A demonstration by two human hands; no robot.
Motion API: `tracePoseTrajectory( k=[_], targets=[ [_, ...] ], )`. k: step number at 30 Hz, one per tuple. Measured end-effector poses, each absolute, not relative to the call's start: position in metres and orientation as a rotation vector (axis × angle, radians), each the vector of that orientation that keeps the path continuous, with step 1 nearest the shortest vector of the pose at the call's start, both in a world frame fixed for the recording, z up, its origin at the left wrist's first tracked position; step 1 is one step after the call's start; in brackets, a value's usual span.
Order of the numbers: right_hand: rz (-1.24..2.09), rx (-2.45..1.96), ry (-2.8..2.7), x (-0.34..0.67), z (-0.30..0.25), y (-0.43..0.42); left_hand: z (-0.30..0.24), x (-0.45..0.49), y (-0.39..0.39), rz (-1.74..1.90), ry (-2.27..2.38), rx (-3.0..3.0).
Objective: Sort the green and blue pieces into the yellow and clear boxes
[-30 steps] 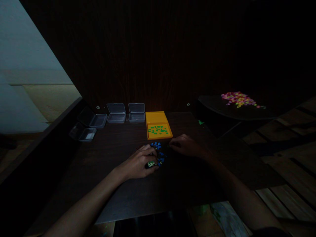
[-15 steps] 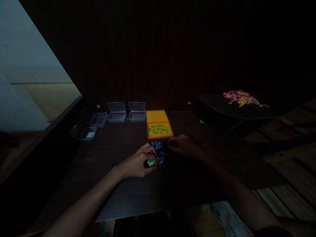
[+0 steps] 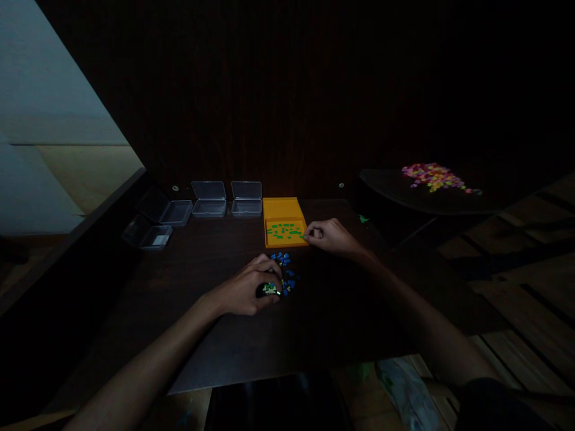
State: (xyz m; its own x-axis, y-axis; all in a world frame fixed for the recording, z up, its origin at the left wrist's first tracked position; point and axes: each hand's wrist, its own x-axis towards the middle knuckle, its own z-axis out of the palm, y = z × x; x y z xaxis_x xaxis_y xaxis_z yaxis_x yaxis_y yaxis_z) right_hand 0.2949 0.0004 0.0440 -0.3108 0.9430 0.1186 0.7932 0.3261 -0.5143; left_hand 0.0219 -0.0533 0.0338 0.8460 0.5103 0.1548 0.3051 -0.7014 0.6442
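Observation:
My right hand (image 3: 331, 237) is at the right edge of a yellow lidded box (image 3: 284, 243), thumb and forefinger pinched on a small green piece. Several small flat green pieces (image 3: 284, 230) lie spread inside this box, its lid tilted back. Nearer to me, my left hand (image 3: 245, 286) rests on the table, its fingers curved and its thumb apart from them. A heap of small white and green pieces (image 3: 269, 288) shows in the gap between thumb and fingers. Small blue pieces (image 3: 287, 281), with a few yellowish ones among them, lie just beyond those fingertips.
Several clear plastic boxes with raised lids stand at the back left, one clear box (image 3: 246, 208) beside the yellow one. A pile of pink, red and yellow bits (image 3: 435, 176) lies on a dark curved shelf (image 3: 395, 185) at right. A dark upright panel (image 3: 251, 108) rises behind.
My right hand has moved from beside the blue pieces up to the box's right edge, where a green piece now shows at its fingertips. My left hand stays by the heap.

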Motion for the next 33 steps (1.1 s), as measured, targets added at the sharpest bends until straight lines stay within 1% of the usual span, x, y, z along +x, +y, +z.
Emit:
tracePoseTrajectory(
  k=[8,13,22,33],
  targets=[
    [0.321,-1.720,-2.121,0.282,0.033,0.039,0.034,0.021,-0.053,0.417,0.611,2.430],
    [0.228,-1.820,-2.163,0.277,0.032,0.048,0.032,0.021,-0.052,0.421,0.609,2.437],
    [0.219,-1.721,-2.247,0.279,0.037,0.037,0.033,0.022,-0.053,0.397,0.634,2.436],
    [0.166,-1.821,-2.377,0.276,0.041,0.042,0.035,0.023,-0.053,0.391,0.625,2.464]
  ],
)
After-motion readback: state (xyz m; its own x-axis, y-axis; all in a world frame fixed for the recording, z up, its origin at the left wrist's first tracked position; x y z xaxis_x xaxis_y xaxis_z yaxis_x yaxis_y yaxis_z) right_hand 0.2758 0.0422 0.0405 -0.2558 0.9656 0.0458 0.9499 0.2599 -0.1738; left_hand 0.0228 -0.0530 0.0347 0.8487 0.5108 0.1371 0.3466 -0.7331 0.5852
